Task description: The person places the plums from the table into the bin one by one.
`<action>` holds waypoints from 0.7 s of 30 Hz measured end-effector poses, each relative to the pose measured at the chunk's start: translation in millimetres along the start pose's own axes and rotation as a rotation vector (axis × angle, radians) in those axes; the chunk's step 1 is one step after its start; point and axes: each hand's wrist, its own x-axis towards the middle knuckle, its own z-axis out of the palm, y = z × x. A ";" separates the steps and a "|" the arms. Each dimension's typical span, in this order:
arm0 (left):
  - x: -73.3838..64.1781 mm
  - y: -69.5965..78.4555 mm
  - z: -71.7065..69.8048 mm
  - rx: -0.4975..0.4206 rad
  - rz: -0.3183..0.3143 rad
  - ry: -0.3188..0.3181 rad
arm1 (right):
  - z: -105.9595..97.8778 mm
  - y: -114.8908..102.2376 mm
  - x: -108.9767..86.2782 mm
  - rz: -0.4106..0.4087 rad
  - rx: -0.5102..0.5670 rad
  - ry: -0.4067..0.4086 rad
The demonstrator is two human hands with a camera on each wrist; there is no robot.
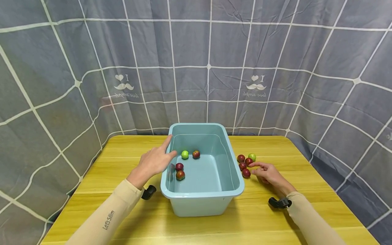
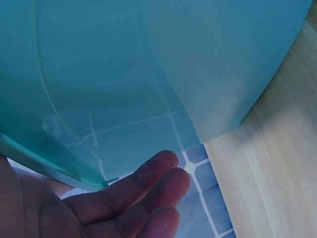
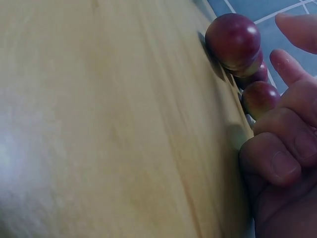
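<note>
Your left hand (image 1: 154, 161) holds the left rim of the light blue tub (image 1: 199, 206), thumb lying over the inner side and three fingers loosely bent along the outside. Your right hand (image 1: 268, 174) grips nothing: it hovers low over the bench (image 1: 101, 190), index finger and thumb parted toward a small cluster of round fruit, the other fingers curled in. Whether a fingertip touches one, you cannot tell from these views.

That cluster sits just beside the tub, on its right: four dark red fruits (image 1: 246, 173) close together and one green fruit (image 1: 252, 157) at the far side of the group. Inside the tub, on its floor, you have four more. An inner green fruit (image 1: 185, 154) and a red one (image 1: 196, 154) lie toward the far end, slightly apart; a purplish one (image 1: 179, 166) and a red-green one (image 1: 180, 175) lie near each other by the left wall.

You wear beige sleeves (image 1: 105, 212), with a black device (image 1: 280, 202) at each wrist. Behind the bench hangs a grey curtain (image 1: 190, 85) with a white grid and mirrored lettering.
</note>
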 end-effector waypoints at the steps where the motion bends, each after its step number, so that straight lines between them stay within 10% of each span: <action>1: 0.1 0.0 0.0 0.001 0.000 0.000 | 0.2 0.4 0.2 0.010 0.002 0.003; 21: 0.7 -0.6 -0.5 -0.003 0.000 -0.003 | 8.7 -0.2 3.4 0.040 -0.055 0.012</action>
